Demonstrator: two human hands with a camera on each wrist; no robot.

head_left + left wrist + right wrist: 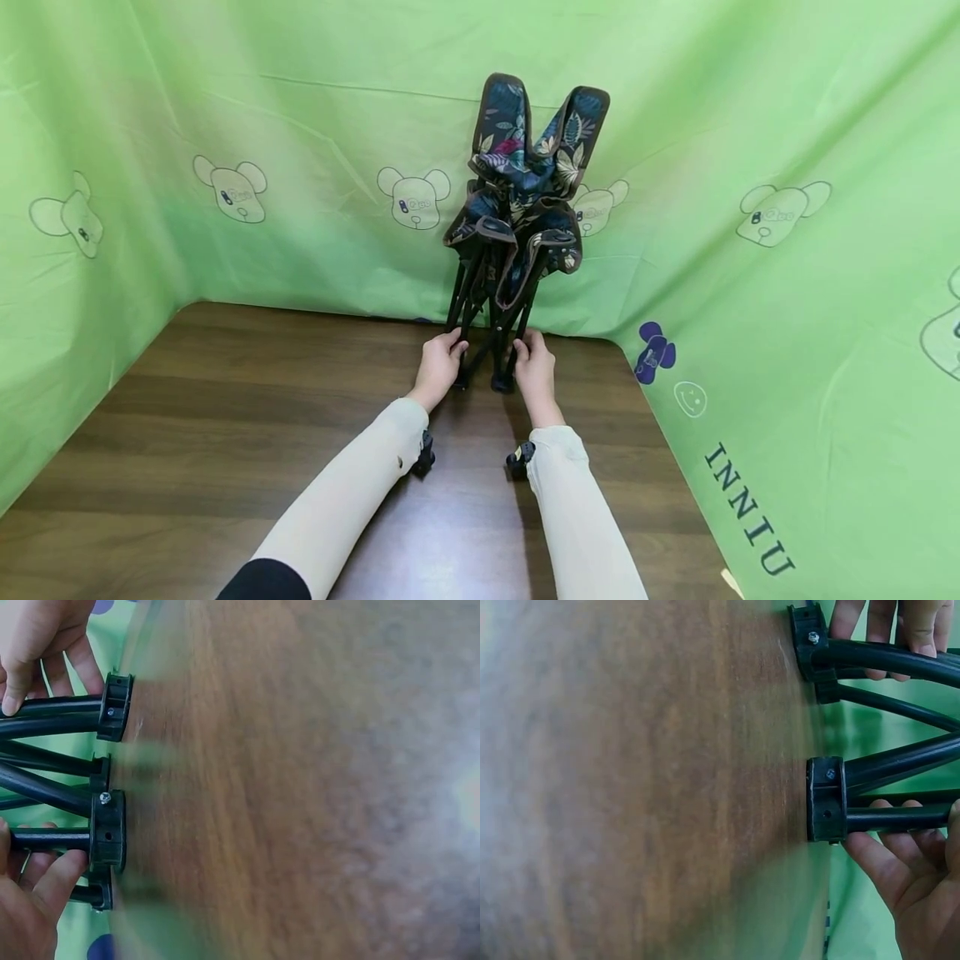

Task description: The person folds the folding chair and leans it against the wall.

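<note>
A folding camp chair (525, 192) with dark blue leaf-patterned fabric stands upright and mostly folded at the table's far edge. Its black tube legs cross and end in black plastic feet (502, 383) at the wooden surface. My left hand (438, 367) grips a leg tube on the left side, low down near the foot. On the other side my right hand (536, 375) holds another leg at about the same height. In the left wrist view a bolted foot (109, 831) sits beside the left fingers; the right wrist view shows a similar foot (826, 799) by the right fingers.
The brown wood-grain table (262, 400) spreads in front of the chair. A green curtain (322, 108) with bear-face prints hangs close behind it and along both sides. Dark wrist cameras (520, 460) sit under the sleeves.
</note>
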